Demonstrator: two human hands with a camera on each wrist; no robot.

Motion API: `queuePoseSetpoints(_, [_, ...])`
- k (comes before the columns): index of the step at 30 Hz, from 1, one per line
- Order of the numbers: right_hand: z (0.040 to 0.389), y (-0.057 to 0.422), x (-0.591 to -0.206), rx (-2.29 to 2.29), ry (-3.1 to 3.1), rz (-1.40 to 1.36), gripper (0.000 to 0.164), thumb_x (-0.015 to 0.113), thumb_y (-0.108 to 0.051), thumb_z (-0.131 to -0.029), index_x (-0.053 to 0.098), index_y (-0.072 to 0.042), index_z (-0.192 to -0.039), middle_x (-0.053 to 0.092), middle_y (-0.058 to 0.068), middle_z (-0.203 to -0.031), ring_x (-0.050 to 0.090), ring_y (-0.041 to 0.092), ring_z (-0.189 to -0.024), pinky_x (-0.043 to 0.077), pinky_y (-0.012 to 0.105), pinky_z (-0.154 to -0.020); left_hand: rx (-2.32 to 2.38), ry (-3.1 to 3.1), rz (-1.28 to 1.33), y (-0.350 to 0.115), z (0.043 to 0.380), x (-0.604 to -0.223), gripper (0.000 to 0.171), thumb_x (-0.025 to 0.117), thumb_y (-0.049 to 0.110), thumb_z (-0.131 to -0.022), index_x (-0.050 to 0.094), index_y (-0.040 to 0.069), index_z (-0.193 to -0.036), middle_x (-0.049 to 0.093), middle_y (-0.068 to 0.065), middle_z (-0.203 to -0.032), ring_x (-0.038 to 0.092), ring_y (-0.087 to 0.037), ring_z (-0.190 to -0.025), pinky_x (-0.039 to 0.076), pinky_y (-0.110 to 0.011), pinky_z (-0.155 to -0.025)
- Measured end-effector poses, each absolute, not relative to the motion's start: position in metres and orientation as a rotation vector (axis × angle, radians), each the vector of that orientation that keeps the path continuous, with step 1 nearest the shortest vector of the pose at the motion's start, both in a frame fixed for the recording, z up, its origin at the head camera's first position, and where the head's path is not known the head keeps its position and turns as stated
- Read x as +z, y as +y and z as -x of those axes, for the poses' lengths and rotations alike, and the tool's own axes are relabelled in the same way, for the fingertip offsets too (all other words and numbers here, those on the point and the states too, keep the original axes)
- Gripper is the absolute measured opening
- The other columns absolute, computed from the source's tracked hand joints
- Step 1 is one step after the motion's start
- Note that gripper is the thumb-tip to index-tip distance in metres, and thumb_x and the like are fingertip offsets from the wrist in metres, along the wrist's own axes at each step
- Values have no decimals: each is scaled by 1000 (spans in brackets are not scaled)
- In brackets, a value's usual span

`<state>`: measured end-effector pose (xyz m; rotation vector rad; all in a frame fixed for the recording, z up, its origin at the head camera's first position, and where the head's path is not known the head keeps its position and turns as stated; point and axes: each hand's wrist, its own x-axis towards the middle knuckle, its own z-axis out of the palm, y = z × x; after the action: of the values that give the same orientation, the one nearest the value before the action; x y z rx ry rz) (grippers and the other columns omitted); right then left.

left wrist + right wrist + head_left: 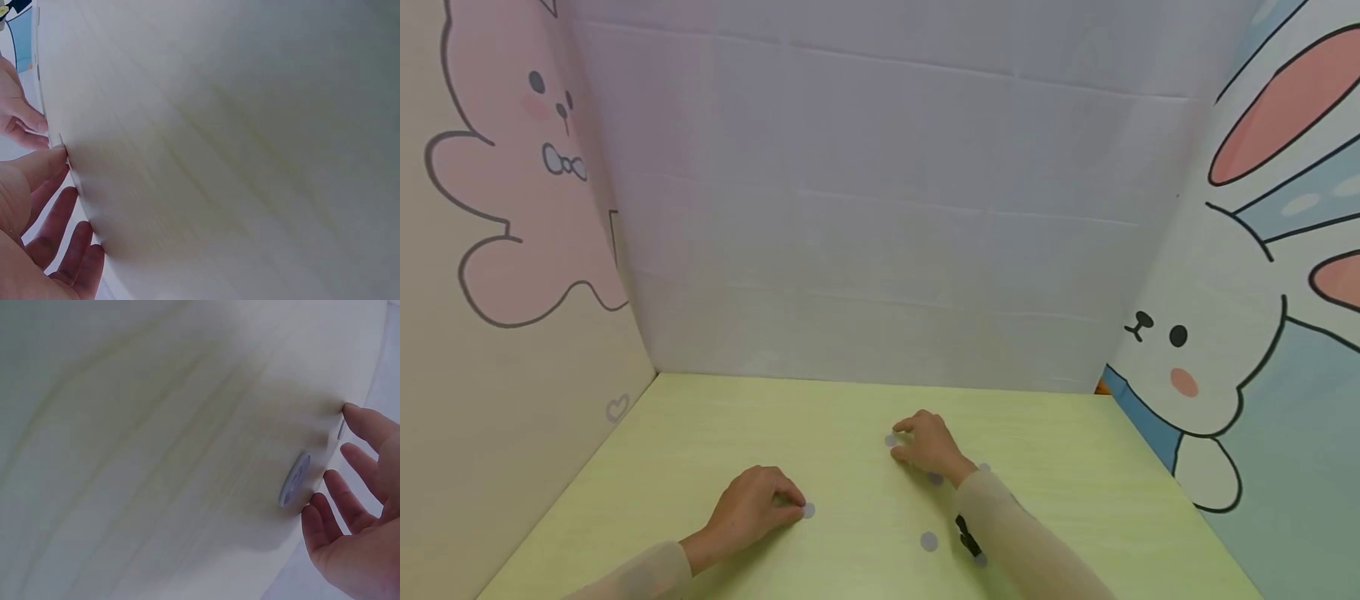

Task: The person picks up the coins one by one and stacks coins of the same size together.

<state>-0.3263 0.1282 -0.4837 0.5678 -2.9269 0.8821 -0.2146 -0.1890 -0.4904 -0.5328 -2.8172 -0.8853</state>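
Near the table's middle, my left hand (752, 508) pinches the edge of a small grey coin-like disc (808, 510) between thumb and forefinger; in the left wrist view only a thin edge of this disc (60, 139) shows above the thumb tip. Farther back, my right hand (931, 443) has its thumb and forefinger spread on either side of another grey disc (891, 440). In the right wrist view a small gap shows between the thumb and that disc (341, 430). A disc with a raised pattern (295, 479) lies close to the other right fingers.
More grey discs lie on the pale yellow tabletop (850, 575): one under the right wrist (936, 479), one beyond it (985, 468), one nearer the front (928, 542). Another disc (981, 562) is partly covered by a black piece (967, 536) at the right sleeve. Pale wall panels surround the table.
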Motion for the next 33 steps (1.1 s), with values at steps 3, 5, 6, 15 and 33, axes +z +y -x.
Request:
queuePoseSetpoints(3, [326, 127, -485, 874, -2935, -548, 34, 86, -20, -90, 80, -7, -121, 66, 14, -115, 57, 33, -105, 53, 51, -92, -887, -2823, 523, -189, 215, -491, 13, 95, 30, -79, 82, 33, -83, 70, 23, -87, 60, -4, -83, 51, -27, -76])
queuePoseSetpoints(5, [327, 127, -485, 868, -2931, -546, 31, 85, -21, -90, 81, -9, -118, 65, 13, -114, 55, 32, -105, 52, 51, -91, -879, -2820, 524, -189, 215, -490, 13, 95, 31, -79, 82, 33, -83, 69, 24, -86, 61, -2, -83, 53, -30, -81])
queuePoseSetpoints(6, [327, 127, -485, 869, -2927, -543, 29, 85, -21, -90, 82, -9, -117, 65, 13, -113, 55, 32, -104, 51, 51, -91, -876, -2821, 521, -189, 216, -490, 13, 95, 31, -80, 82, 34, -83, 69, 24, -86, 60, -2, -83, 53, -31, -80])
queuePoseSetpoints(15, [326, 125, -484, 867, -2881, -525, 19, 85, -21, -90, 85, -10, -106, 66, 13, -111, 58, 34, -105, 52, 54, -94, -886, -2822, 527, -189, 218, -487, 11, 93, 31, -81, 83, 34, -83, 69, 25, -88, 59, -2, -84, 49, -25, -74])
queuePoseSetpoints(33, [323, 118, -482, 818, -2852, -510, 15, 87, -21, -91, 85, -8, -99, 69, 9, -101, 65, 30, -99, 57, 51, -92, -913, -2824, 539, -191, 216, -481, 10, 93, 32, -82, 83, 32, -84, 70, 24, -88, 64, -4, -86, 55, -44, -94])
